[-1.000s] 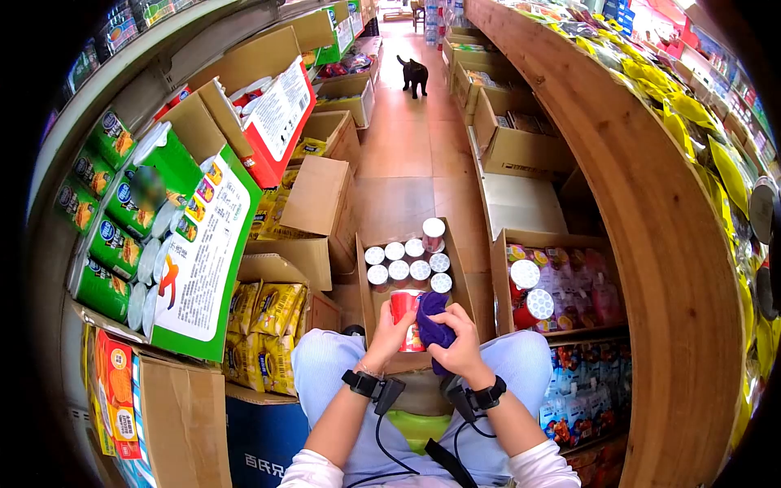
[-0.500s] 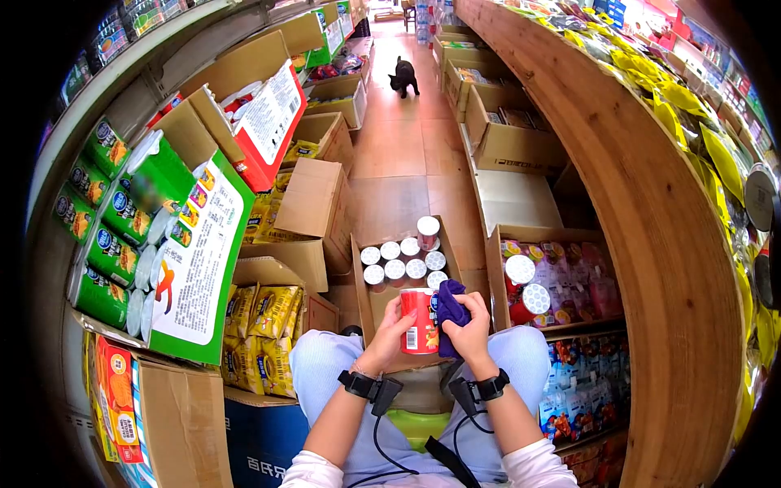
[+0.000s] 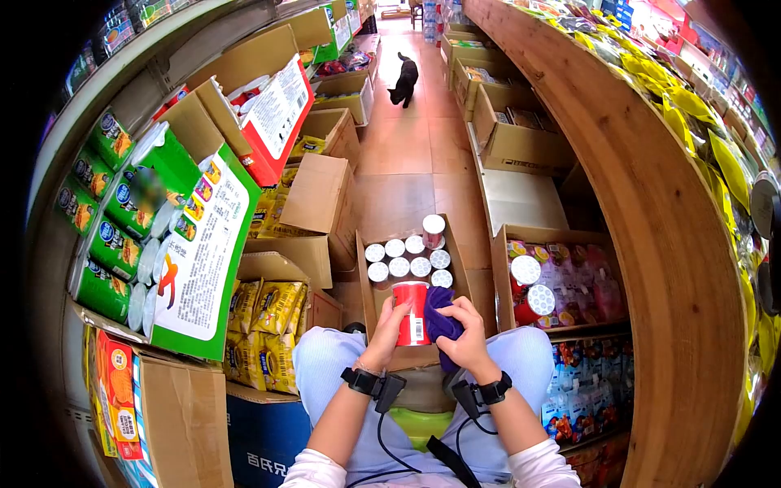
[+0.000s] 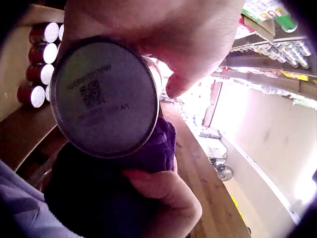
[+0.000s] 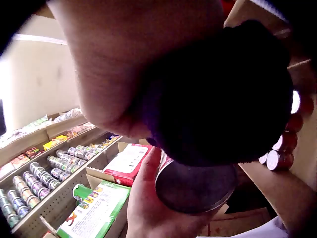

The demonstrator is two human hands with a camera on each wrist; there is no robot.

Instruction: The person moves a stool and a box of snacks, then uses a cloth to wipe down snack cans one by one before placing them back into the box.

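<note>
A red can (image 3: 412, 313) with a barcode label stands between the two hands, above the near end of an open carton (image 3: 368, 302). The left hand (image 3: 386, 332) grips its left side. Bunched in the right hand (image 3: 466, 337), a purple cloth (image 3: 440, 319) touches the can's right side. In the left wrist view the can's grey base (image 4: 105, 98) shows printed text and a square code, with the cloth (image 4: 166, 144) below it. The right wrist view shows the base (image 5: 197, 187) under the dark cloth. Several white-lidded cans (image 3: 398, 267) stand in the carton.
Green cans (image 3: 114, 248) and yellow packets (image 3: 272, 325) sit in boxes at left. Two white-lidded cans (image 3: 539, 300) lie on pink packets in a box at right, beside a wooden shelf edge (image 3: 651, 203). A black cat (image 3: 404, 81) is on the tiled aisle (image 3: 396, 150).
The can has turned, so its barcode faces differently, and the cloth stays against its right side. Both hands have dipped slightly since half a second ago. The cat has shifted and its head is lowered.
</note>
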